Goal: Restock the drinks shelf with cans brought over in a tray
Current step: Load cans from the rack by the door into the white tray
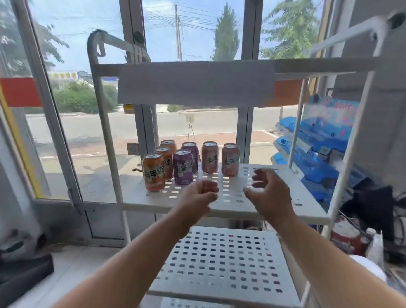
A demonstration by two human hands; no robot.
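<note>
**A:** What is sitting nearest the camera?

**B:** A white perforated shelf (224, 263), the lower one on the rack, with both bare forearms stretching over it toward the middle shelf (230, 202) above and beyond.

**A:** And the hands?

**B:** The left hand (201, 196) is hovering over the front edge of the middle shelf, fingers curling loosely inward and gripping nothing. The right hand (269, 195) is hanging just beside it, fingers spreading apart, also carrying nothing. Motion blur is softening the fingertips, so whether either is brushing the shelf surface is hard to say.

**A:** Where are the cans?

**B:** All seven are standing upright on the middle shelf, beyond the hands and toward its left side. Three orange cans (153, 172) are lining the left edge front to back, two purple cans (183, 167) are standing beside them, and two pink cans (230, 159) are sitting at the back, nearest the shelf's centre.

**A:** Beyond that?

**B:** An upper shelf (196, 83) is spanning the rack above the cans, and a window (69, 29) behind is showing a sunlit road.
</note>
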